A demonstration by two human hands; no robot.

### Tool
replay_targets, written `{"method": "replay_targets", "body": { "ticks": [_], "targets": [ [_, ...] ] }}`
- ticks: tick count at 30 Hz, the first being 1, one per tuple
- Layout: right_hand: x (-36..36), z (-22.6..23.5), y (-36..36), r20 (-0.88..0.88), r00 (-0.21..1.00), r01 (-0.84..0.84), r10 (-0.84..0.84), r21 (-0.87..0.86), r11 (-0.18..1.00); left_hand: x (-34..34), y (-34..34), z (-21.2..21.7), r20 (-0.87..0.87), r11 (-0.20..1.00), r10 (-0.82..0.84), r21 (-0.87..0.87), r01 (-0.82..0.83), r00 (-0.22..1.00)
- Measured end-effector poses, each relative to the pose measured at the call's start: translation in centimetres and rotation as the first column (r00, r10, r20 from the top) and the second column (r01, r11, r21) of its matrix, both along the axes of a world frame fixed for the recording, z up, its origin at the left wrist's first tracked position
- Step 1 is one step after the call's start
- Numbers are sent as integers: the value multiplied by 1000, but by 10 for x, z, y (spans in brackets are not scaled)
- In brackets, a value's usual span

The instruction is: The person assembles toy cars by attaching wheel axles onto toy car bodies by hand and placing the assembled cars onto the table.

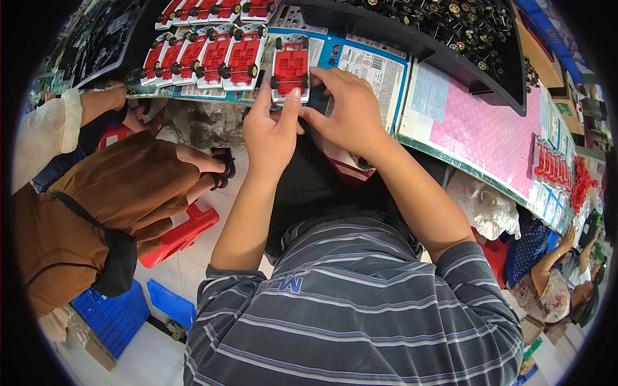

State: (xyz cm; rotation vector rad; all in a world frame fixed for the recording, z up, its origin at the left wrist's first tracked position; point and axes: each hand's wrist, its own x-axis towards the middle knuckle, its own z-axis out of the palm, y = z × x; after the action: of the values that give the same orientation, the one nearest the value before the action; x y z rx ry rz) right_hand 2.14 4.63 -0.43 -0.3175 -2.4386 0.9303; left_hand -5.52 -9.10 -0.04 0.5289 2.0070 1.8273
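Observation:
A toy car (291, 65) lies underside up at the table's near edge, its red chassis set in a white body, with dark wheels at its corners. My left hand (271, 132) grips its near left end, the thumb pressed on the underside and the other fingers mostly hidden beneath. On the car's right side, my right hand (351, 112) is curled with its index fingertip against the edge. Its thumb comes close to my left hand; its lower fingers are partly hidden. Left of the car, similar upturned toy cars (211, 56) stand side by side in rows.
A black tray (412, 38) heaped with wheels on axles stands at the back right. Printed card sheets (370, 61) cover the tabletop, with a pink sheet (473, 112) farther right. Small red parts (552, 164) lie beyond it. A person in brown (122, 186) sits close on my left.

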Motion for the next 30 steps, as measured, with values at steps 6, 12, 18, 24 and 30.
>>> {"method": "replay_targets", "body": {
  "ticks": [6, 12, 18, 24, 30],
  "targets": [
    [19, 11, 4, 29, 996, -68, 80, -282, 957, 7, 1, -3, 118, 991, -15, 133, -1, 993],
    [52, 12, -4, -152, 982, -187, 110, -807, 560, 56, 2, 14, 128, 980, -79, 193, 53, 989],
    [89, 30, -4, -114, 989, -147, 95, -834, 532, 76, -2, 7, 188, 960, -227, 209, 187, 956],
    [111, 35, -9, -105, 983, -157, 152, -907, 392, 69, 3, 4, 317, 830, -410, 519, 205, 855],
    [127, 43, -11, -124, 974, -194, 190, -889, 415, 64, 0, 8, 412, 838, -521, 413, 357, 747]
  ]
}}
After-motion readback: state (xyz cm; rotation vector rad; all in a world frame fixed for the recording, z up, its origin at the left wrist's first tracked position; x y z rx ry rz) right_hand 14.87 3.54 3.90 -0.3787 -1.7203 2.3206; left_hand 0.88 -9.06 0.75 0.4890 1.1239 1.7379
